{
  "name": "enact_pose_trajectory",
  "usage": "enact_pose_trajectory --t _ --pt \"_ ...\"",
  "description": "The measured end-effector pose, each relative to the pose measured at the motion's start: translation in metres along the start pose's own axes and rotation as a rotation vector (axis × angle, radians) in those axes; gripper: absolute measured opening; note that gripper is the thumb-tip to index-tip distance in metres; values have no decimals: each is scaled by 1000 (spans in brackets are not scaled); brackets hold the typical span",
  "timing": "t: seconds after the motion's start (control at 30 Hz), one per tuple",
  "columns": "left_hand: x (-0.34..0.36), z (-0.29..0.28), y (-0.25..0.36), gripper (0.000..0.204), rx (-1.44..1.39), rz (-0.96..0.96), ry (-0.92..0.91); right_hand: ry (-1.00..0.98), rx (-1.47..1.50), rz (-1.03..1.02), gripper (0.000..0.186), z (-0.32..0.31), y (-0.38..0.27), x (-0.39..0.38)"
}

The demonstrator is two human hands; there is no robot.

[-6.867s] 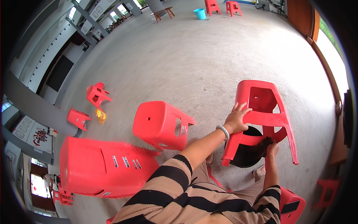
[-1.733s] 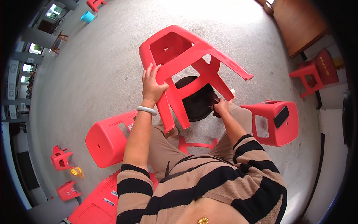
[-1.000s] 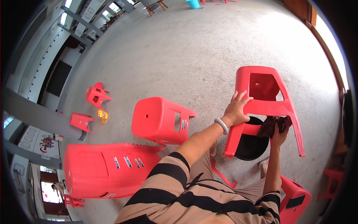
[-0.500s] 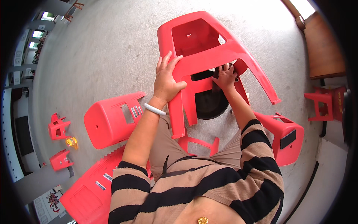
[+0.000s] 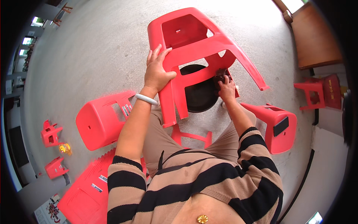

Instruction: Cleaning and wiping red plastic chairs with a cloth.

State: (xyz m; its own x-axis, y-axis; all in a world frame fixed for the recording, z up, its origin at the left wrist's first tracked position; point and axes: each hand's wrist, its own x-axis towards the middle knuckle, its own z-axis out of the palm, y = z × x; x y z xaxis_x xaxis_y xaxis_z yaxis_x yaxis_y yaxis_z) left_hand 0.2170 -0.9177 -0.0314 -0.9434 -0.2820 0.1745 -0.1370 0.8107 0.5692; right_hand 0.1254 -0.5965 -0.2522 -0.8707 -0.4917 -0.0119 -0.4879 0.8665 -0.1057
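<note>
A red plastic stool (image 5: 190, 52) is held tilted in front of me, its legs toward my knees and to the right. My left hand (image 5: 154, 72) grips its left leg, the fingers spread over the edge. Below the stool is a round black basin (image 5: 201, 98), partly covered by it. My right hand (image 5: 227, 89) is closed on a dark wet-looking cloth (image 5: 220, 75) beside the basin's right rim, by a lower red part of the stool. Whether the cloth touches the stool there I cannot tell.
Another red stool (image 5: 95, 125) lies to the left, and a large ribbed red piece (image 5: 84, 190) at lower left. On the right, a phone (image 5: 281, 127) rests on a red stool (image 5: 287, 140). A further stool (image 5: 313, 95) stands by the wall. Small stools (image 5: 50, 133) and a yellow item (image 5: 65, 149) sit far left.
My right hand has drawn a little toward me with the cloth, away from the stool's inner side. The whole view has shifted slightly; my left hand keeps its hold.
</note>
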Motion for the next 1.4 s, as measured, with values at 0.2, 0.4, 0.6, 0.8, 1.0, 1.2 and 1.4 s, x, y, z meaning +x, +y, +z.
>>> enact_pose_trajectory --t 0.2,0.4,0.6,0.8,1.0,1.2,1.4 --pt "9 -2 -10 82 -24 46 -25 54 171 171 50 -2 -1 -55" --pt "16 -8 -11 83 -51 53 -101 76 515 174 47 -3 -3 -43" --pt "19 -9 -12 82 -62 84 -107 253 501 23 46 -20 -12 50" --pt "20 -13 -7 83 -72 82 -133 149 374 169 36 6 -68 57" --pt "19 -11 -6 83 -97 95 -127 -16 458 43 30 9 -184 36" --pt "19 -14 -8 83 -89 102 -127 -103 476 -3 26 0 -171 41" --pt "18 -12 -12 82 -90 111 -141 -22 297 231 34 1 -55 36"
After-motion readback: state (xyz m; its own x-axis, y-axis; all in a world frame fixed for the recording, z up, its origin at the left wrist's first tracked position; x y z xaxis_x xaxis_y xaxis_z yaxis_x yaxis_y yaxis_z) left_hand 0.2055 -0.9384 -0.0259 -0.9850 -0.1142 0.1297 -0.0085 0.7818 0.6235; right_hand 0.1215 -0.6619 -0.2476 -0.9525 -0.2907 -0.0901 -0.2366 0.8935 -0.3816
